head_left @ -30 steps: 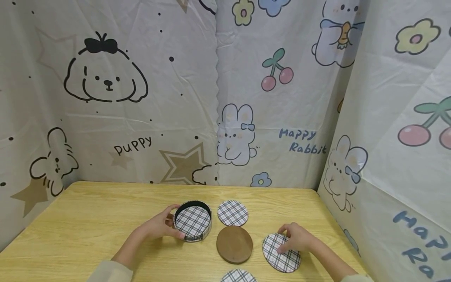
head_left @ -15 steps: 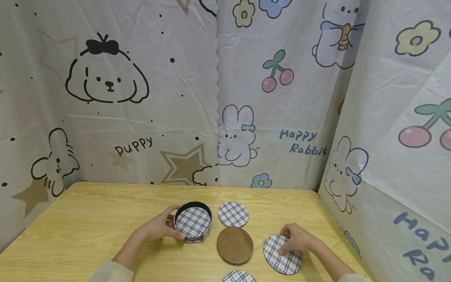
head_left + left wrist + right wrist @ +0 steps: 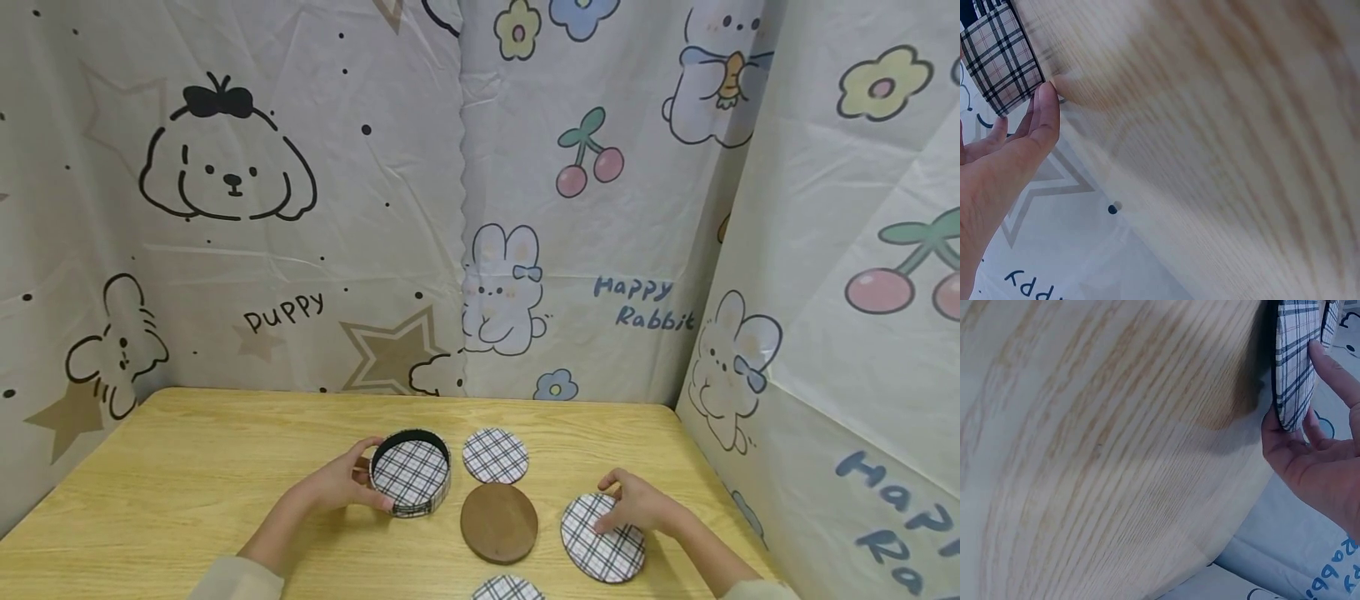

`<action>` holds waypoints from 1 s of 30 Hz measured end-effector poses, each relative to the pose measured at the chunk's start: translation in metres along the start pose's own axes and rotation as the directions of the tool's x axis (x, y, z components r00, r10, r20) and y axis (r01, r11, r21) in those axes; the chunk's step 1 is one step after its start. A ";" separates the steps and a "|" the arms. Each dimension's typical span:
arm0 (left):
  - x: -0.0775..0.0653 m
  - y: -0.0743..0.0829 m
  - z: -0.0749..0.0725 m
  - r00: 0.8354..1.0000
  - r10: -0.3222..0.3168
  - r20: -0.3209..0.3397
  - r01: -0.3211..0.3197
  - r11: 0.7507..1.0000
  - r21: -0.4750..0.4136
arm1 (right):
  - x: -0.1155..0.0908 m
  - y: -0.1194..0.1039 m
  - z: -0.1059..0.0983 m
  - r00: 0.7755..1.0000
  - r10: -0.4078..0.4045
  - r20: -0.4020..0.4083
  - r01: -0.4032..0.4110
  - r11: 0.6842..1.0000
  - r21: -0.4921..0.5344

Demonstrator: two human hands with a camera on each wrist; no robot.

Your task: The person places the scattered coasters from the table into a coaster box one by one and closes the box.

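My left hand [image 3: 348,483] grips the side of a round plaid coaster holder [image 3: 422,507], thumb at the near side and fingers round the left. A black inner wall and a flat plaid surface show inside it. In the left wrist view, fingertips meet the plaid wall [image 3: 1004,59] close to the table. On the right, my right hand [image 3: 641,504] pinches a round plaid coaster [image 3: 592,542], its thumb lying over the top face. The right wrist view shows other fingers at the dark edge of this coaster [image 3: 1294,362], with a shadow on the wood beside it.
Between my hands lies a plain brown round disc [image 3: 499,523]. One plaid coaster [image 3: 496,455] lies behind it, another [image 3: 508,588] in front, cut by the frame's bottom. The wooden table [image 3: 247,433] ends at a printed cloth [image 3: 375,250] behind and to the right.
Some of my right hand's fingers have spread a little away from the coaster's far edge, and the coaster has shifted slightly. My left hand and the holder stay put.
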State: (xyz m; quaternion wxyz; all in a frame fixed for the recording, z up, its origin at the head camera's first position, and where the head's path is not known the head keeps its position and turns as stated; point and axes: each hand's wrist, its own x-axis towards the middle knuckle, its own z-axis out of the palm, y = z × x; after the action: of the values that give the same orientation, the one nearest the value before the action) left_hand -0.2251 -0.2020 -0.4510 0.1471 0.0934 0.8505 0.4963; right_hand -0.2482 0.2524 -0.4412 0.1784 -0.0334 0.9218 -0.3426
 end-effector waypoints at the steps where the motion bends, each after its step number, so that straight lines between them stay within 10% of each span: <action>1: 0.000 0.000 0.000 1.000 0.001 0.002 -0.001 1.000 -0.002 | 0.000 0.002 -0.002 1.000 -0.014 0.010 0.013 1.000 0.025; 14: -0.001 0.001 0.000 1.000 -0.001 -0.002 0.001 1.000 -0.005 | -0.001 0.012 -0.024 0.960 -0.195 0.200 0.111 0.924 0.365; 30: 0.000 0.000 0.000 1.000 0.006 -0.001 -0.006 1.000 -0.005 | 0.004 -0.005 -0.021 0.960 -0.231 0.159 0.121 0.852 0.509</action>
State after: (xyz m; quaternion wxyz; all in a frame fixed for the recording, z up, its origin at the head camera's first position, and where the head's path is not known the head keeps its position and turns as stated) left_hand -0.2249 -0.2022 -0.4505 0.1454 0.0955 0.8490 0.4989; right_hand -0.2594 0.2612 -0.4245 0.2470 -0.1080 0.7716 -0.5762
